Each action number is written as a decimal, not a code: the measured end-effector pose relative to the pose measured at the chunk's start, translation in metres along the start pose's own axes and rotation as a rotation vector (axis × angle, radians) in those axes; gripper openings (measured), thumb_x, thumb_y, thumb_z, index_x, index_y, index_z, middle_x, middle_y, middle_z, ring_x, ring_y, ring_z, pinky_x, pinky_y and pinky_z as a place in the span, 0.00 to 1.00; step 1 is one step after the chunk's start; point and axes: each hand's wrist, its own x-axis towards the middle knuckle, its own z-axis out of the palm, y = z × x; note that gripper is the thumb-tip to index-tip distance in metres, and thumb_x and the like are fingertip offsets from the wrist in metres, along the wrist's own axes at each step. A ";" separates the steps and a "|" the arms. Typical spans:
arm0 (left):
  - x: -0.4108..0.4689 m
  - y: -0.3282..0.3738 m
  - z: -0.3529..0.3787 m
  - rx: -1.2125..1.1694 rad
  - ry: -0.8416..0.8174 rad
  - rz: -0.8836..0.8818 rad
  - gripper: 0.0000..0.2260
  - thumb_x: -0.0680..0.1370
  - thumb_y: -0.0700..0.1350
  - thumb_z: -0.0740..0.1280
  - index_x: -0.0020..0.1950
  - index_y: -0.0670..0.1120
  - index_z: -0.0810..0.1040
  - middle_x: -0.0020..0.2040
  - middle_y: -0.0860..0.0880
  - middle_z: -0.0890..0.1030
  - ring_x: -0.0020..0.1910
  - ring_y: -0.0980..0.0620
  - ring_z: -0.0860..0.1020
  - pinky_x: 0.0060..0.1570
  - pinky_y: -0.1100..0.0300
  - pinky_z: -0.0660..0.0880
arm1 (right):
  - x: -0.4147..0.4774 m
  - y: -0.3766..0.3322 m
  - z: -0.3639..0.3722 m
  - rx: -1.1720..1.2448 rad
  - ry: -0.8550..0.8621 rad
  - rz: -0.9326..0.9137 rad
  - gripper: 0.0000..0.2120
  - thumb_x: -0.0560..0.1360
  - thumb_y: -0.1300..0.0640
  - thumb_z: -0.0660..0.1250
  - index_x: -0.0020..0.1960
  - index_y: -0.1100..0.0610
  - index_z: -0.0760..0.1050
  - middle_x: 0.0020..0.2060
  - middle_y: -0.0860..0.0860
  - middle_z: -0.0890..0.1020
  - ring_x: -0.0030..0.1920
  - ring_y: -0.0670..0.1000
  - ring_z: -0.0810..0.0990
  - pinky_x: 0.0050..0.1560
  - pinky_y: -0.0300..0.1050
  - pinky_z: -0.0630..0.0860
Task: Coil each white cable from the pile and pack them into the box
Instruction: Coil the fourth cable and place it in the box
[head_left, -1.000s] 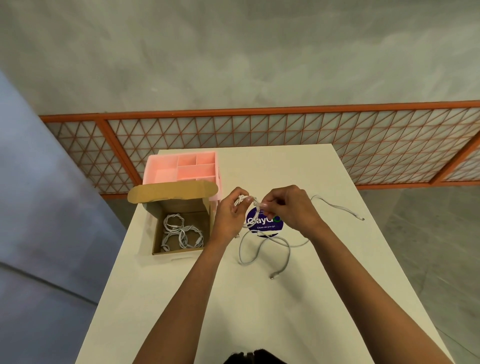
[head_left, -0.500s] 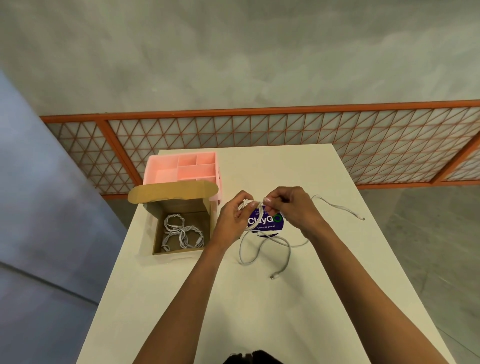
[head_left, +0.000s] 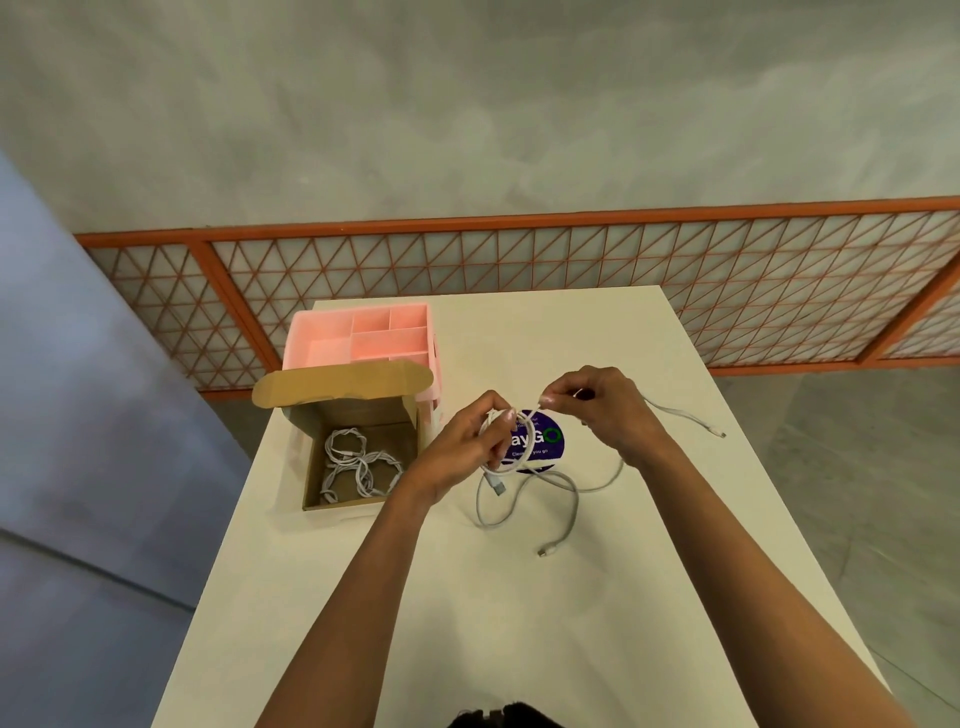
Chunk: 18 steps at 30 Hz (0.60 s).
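My left hand grips a small coil of white cable above the table, its USB plug hanging below the fingers. My right hand pinches the same cable just right of the coil, between thumb and forefinger. A loose white cable lies in loops on the table under my hands, with one plug end toward me. Another strand trails off to the right behind my right hand. The open cardboard box stands to the left and holds several coiled white cables.
A pink compartment tray stands behind the box at the table's far left. A round purple sticker lies on the white table beneath my hands. An orange lattice railing runs past the far edge.
My hands have drawn slightly apart and the coil in my left hand has grown into a wider loop. The loose cable on the table has shifted a little.
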 end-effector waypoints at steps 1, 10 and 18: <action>0.000 0.002 0.001 0.015 -0.008 -0.013 0.08 0.82 0.48 0.58 0.48 0.45 0.69 0.29 0.52 0.70 0.30 0.56 0.67 0.35 0.60 0.66 | 0.000 -0.001 0.000 0.003 -0.002 -0.010 0.05 0.72 0.58 0.72 0.46 0.59 0.83 0.39 0.47 0.79 0.37 0.43 0.74 0.32 0.24 0.68; 0.003 0.012 0.002 0.095 0.045 0.057 0.07 0.80 0.44 0.64 0.53 0.41 0.74 0.39 0.52 0.77 0.33 0.64 0.74 0.27 0.71 0.67 | 0.002 0.002 -0.002 -0.026 0.003 -0.047 0.05 0.72 0.58 0.72 0.46 0.58 0.84 0.36 0.46 0.77 0.34 0.43 0.73 0.33 0.26 0.68; 0.006 0.012 0.006 -0.078 0.081 0.069 0.04 0.80 0.44 0.63 0.48 0.45 0.73 0.35 0.55 0.75 0.33 0.60 0.73 0.26 0.69 0.65 | -0.005 0.017 0.017 0.432 0.043 0.000 0.02 0.74 0.63 0.69 0.44 0.62 0.80 0.39 0.55 0.82 0.39 0.50 0.82 0.51 0.48 0.79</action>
